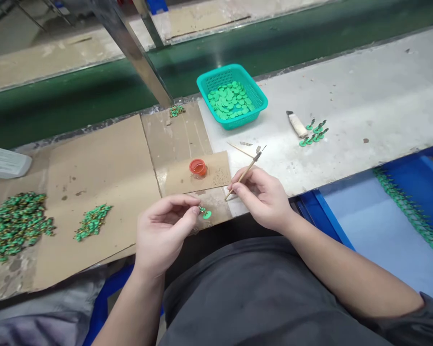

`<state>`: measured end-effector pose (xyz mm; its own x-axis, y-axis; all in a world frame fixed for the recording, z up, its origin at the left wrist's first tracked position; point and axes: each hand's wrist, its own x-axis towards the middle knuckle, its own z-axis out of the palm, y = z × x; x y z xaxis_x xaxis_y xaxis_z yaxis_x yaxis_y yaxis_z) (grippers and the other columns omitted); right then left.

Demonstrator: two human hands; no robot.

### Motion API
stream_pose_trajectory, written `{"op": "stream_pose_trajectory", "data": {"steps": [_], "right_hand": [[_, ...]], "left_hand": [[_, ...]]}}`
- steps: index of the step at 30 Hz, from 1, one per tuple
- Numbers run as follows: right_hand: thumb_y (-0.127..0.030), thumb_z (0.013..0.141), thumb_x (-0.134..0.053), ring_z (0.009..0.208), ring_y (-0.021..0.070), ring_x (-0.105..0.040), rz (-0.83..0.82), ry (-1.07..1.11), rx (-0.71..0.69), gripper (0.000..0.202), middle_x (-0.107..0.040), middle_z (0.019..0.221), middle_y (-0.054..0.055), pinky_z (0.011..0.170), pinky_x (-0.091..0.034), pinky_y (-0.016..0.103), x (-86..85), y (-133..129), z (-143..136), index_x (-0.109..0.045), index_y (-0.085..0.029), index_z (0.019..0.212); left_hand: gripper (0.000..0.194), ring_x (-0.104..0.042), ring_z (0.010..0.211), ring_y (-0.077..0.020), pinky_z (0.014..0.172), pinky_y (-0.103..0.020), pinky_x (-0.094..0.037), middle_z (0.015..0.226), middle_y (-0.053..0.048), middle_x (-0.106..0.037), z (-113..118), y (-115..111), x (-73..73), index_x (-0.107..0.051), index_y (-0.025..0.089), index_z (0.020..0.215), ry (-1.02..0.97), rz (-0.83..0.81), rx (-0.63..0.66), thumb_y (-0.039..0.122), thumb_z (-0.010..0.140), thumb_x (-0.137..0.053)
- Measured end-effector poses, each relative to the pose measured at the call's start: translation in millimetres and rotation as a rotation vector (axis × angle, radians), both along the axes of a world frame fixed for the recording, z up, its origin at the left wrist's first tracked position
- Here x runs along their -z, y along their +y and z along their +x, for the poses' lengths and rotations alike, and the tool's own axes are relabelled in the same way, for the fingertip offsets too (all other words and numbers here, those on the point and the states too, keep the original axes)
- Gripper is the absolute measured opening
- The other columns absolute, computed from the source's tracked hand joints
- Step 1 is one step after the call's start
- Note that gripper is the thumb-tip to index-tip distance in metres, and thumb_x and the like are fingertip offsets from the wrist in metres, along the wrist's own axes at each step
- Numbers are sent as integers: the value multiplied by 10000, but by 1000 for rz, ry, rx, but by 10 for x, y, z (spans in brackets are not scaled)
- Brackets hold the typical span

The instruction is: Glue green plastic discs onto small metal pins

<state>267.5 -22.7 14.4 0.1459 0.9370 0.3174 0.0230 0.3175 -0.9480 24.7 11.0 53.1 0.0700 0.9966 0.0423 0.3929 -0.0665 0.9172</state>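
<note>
My left hand [164,230] pinches a small figurine [207,215] with a flat round green base between thumb and fingertips, just above the table's near edge. Its upper part is mostly hidden by my fingers. In my right hand [267,199] is a thin wooden stick [248,168] with a dark, narrow tip, held like a pen and pointing up and away. A small red cup [198,167] with liquid stands on cardboard [173,180] beyond both hands. Another thin stick [239,149] lies on the table behind my right hand.
A teal basket [238,123] holds many green discs. Right of it lie a whitish tube [296,125] and several standing figurines [316,137]. Piles of small green-brown pieces [19,223] rest at left, near a white bottle [7,162]. A blue crate [334,218] with rows of green pieces sits at right.
</note>
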Motion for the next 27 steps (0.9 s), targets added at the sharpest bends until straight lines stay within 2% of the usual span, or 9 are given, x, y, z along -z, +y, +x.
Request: {"op": "stream_pose_trajectory", "data": {"steps": [4,8,11,13,16,19,21,24,27], "right_hand": [[-332,1092,-790,872,161,-782,-48,108,11,95,-805,977,10,850,-643,307,-48,-57,34,-762,-249,1055],[-355,1086,-788,909,193,-847,-55,62,109,119,-859,997,41,865,-683,315,-97,-266,296,-772,-239,1066],[-349,1104,-772,886,187,-849,-78,65,214,122,-861,998,44,850,-696,307,-116,-529,556,-770,-236,1058],[-351,1119,-757,893,184,-844,-89,84,269,133,-857,1002,44,869,-704,311,-108,-706,701,-765,-238,1049],[-378,1139,-750,904,189,-835,-103,113,325,149,-853,1003,43,886,-701,326,-60,-894,856,-774,-247,1071],[-411,1154,-737,886,197,-824,-110,129,362,169,-851,1003,48,878,-704,345,-13,-976,952,-781,-257,1098],[-419,1156,-728,877,198,-820,-110,132,381,174,-849,998,47,875,-709,349,-8,-997,1001,-779,-262,1101],[-413,1149,-725,865,195,-818,-107,128,396,164,-849,987,44,866,-714,341,-39,-1009,1067,-776,-268,1091],[-397,1140,-722,858,196,-817,-115,109,401,154,-850,983,48,865,-721,341,-82,-1007,1115,-769,-265,1076]], "left_hand": [[343,-749,598,-198,532,-250,-624,808,-57,-845,38,57,-122,-897,243,878,46,91,61,572,812,-970],[271,-839,813,-208,739,-226,-692,934,-24,-889,341,286,-236,-922,300,890,69,274,125,551,814,-990],[290,-823,806,-207,784,-257,-696,941,-22,-891,815,529,-335,-928,313,909,115,331,280,598,857,-941],[292,-785,753,-202,808,-296,-698,921,-26,-883,1230,702,-384,-922,317,919,164,343,413,605,914,-872],[359,-766,789,-218,791,-341,-672,952,-62,-876,1923,991,-384,-902,293,942,235,385,573,642,964,-818],[421,-785,926,-210,950,-406,-694,1055,-72,-852,2587,1278,-348,-852,207,1103,316,412,682,619,1113,-766],[427,-796,1058,-226,1071,-460,-697,1130,-75,-830,2960,1438,-343,-818,188,1157,373,432,734,612,1146,-768],[375,-780,1210,-253,1173,-509,-678,1245,-93,-812,3374,1613,-360,-801,187,1179,477,445,808,561,1142,-803],[338,-769,1256,-262,1186,-510,-680,1300,-98,-804,3631,1708,-373,-801,193,1182,579,420,869,526,1129,-830]]}}
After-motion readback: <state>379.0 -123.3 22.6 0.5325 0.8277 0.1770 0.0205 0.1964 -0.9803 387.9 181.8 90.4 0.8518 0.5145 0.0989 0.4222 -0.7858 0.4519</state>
